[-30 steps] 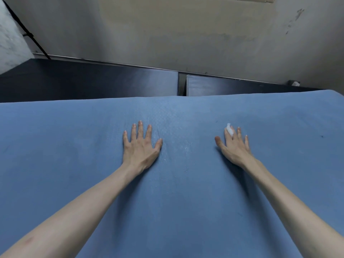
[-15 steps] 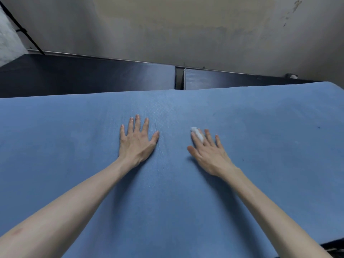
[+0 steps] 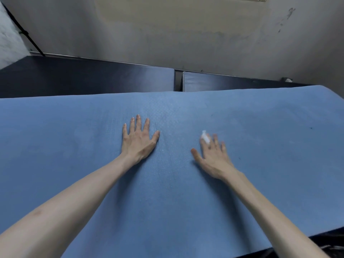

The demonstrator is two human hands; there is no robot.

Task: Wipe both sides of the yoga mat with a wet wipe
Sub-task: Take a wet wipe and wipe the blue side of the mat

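A blue yoga mat [image 3: 93,164] lies spread flat across most of the view. My left hand [image 3: 138,141] rests palm down on it near the middle, fingers straight and spread. To its right, my right hand [image 3: 212,157] lies flat on the mat with straight fingers and presses a small white wet wipe [image 3: 205,137] against the surface. Only a bit of the wipe shows, by the index fingertip; the rest is hidden under the fingers. The right hand is slightly blurred.
Beyond the mat's far edge are two dark panels [image 3: 93,79] with a narrow gap [image 3: 178,81] between them, then a stained wall [image 3: 186,34]. A dark floor strip [image 3: 331,239] shows at the mat's near right corner.
My right hand slid the wipe leftward across the mat toward my left hand, then drifted slightly back toward me. My left hand stayed planted.
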